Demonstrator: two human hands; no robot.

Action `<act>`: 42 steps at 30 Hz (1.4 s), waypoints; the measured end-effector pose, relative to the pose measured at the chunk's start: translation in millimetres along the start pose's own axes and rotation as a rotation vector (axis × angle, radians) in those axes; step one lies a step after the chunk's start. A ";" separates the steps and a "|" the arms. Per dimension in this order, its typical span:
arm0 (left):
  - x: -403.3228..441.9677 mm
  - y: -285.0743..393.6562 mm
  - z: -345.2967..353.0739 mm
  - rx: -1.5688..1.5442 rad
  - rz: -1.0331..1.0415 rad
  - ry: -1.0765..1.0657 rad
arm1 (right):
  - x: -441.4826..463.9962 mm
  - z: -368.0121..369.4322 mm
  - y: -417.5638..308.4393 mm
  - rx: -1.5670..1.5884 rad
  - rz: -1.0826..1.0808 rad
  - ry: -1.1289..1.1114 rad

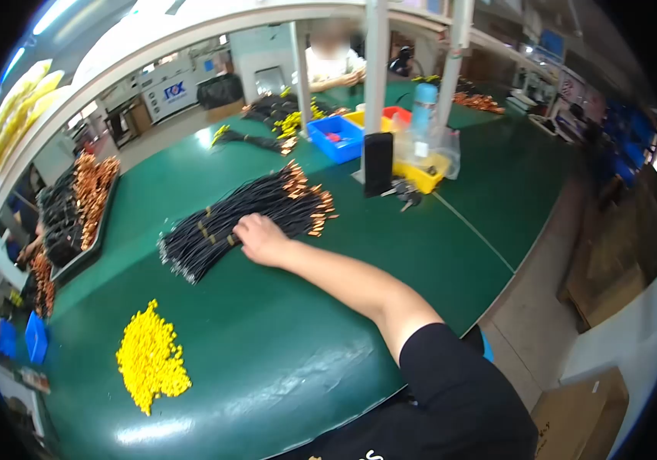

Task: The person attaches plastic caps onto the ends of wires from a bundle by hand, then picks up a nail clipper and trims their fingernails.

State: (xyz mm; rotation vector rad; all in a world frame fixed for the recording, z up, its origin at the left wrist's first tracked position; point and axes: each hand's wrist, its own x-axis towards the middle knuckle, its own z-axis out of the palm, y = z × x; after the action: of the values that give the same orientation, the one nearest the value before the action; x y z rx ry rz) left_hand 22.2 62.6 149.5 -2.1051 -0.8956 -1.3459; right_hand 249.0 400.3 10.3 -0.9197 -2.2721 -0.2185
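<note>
A big bundle of black cables (225,218) lies on the green table, with copper-coloured ends at the upper right and silvery tips at the lower left. Thin yellowish bands cross the bundle. My right hand (262,239) reaches to its near edge, with the fingers curled over some of the cables; the fingertips are partly hidden among them. Nearer to me on the left lies a heap of small yellow pieces (151,360). My left hand is out of view.
Behind the bundle stand a blue bin (336,142), a yellow bin (420,175), a black box-shaped object (378,165), keys (405,193) and a blue bottle (423,111). At left, a tray (87,257) holds more cables. White posts (375,69) rise from the table; a person (332,65) sits beyond.
</note>
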 end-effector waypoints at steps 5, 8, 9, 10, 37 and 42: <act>0.2 9.1 -17.5 -0.031 -0.038 -0.039 | 5.0 19.4 6.2 -0.139 -0.018 -0.053; 1.2 18.8 -26.1 -0.029 -0.058 -0.039 | 11.3 28.2 11.6 -0.160 0.017 -0.128; 1.5 22.6 -28.4 -0.031 -0.066 -0.038 | 11.9 28.2 13.7 -0.166 -0.006 -0.135; 1.9 26.1 -30.9 -0.030 -0.073 -0.033 | 13.7 27.1 15.7 -0.174 -0.034 -0.139; -97.4 -42.5 120.0 -0.516 0.134 -0.772 | -27.8 -36.0 -115.7 0.220 -0.130 -0.551; -94.0 -43.1 119.7 -0.821 -0.437 -0.690 | -22.2 -40.1 -112.4 0.465 0.115 -0.819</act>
State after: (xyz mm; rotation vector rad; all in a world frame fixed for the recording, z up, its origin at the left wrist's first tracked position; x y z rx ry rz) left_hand 33.7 149.4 17.7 -3.2808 -1.2674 -1.3342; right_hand 206.5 289.7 36.8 -0.9819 -2.7781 0.8527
